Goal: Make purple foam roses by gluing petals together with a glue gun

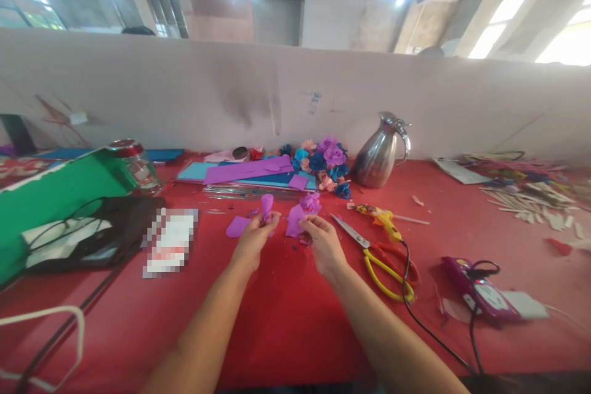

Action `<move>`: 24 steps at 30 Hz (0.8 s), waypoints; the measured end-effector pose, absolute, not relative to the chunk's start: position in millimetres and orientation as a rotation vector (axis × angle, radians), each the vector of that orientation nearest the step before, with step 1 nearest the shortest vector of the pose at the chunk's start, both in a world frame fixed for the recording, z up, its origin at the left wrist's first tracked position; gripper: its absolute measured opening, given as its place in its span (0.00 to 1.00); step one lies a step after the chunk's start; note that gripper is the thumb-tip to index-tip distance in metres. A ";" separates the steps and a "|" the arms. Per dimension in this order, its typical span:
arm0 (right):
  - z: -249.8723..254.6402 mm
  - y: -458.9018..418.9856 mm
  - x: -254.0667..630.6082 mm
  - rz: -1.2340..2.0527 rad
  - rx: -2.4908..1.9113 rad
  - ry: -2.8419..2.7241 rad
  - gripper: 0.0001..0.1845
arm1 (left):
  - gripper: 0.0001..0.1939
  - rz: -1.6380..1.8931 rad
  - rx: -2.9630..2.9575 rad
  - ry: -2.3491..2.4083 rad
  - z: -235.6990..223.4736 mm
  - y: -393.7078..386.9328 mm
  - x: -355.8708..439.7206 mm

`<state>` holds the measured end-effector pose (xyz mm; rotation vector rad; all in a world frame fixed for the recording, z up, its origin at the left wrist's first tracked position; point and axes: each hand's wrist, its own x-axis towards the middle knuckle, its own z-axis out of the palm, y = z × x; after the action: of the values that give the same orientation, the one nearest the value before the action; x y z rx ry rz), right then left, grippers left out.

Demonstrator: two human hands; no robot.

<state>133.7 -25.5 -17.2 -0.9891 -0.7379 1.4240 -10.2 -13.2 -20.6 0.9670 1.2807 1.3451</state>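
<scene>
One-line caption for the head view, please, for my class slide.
Over a red table, the left hand pinches a rolled purple piece; the right hand holds a flatter purple piece.

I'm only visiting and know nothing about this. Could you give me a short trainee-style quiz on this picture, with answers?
1. What colour is the curled paper in the left hand?
2. True or false: the scissors lie to the left of both hands.
3. What stands right beside the flowers: (a) glass jar, (b) metal jug, (c) green box?

Key: 1. Purple. 2. False; they lie right of the right hand. 3. b, metal jug.
</scene>
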 end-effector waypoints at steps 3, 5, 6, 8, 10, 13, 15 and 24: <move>-19.7 -22.7 135.7 1.382 -0.988 -0.749 0.10 | 0.15 1.348 0.976 1.265 -24.2 -11.8 -12.2; -20.6 -20.0 138.4 1.359 -0.970 -0.765 0.09 | 0.14 1.359 0.989 1.225 -26.5 -11.1 -12.8; -20.7 -18.6 140.1 1.349 -0.960 -0.776 0.10 | 0.13 1.365 0.995 1.203 -27.2 -10.8 -12.8; -20.2 -16.0 143.7 1.328 -0.951 -0.810 0.10 | 0.13 1.372 1.005 1.171 -27.1 -10.7 -12.4; -18.2 -14.3 146.8 1.296 -0.963 -0.831 0.11 | 0.14 1.369 1.009 1.152 -24.9 -11.1 -11.7; -13.1 -14.4 149.2 1.251 -0.987 -0.833 0.11 | 0.16 1.372 0.960 1.140 -20.0 -12.6 -10.9; -9.8 -15.6 149.2 1.224 -0.980 -0.829 0.10 | 0.18 1.379 0.890 1.141 -17.7 -13.6 -11.0; -9.9 -20.8 145.2 1.254 -0.956 -0.859 0.11 | 0.20 1.413 0.828 1.231 -21.4 -10.4 -13.1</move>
<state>145.2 -20.8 -9.9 -0.9564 -0.8592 1.2543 -13.1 -10.4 -21.4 0.8285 1.2312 1.4135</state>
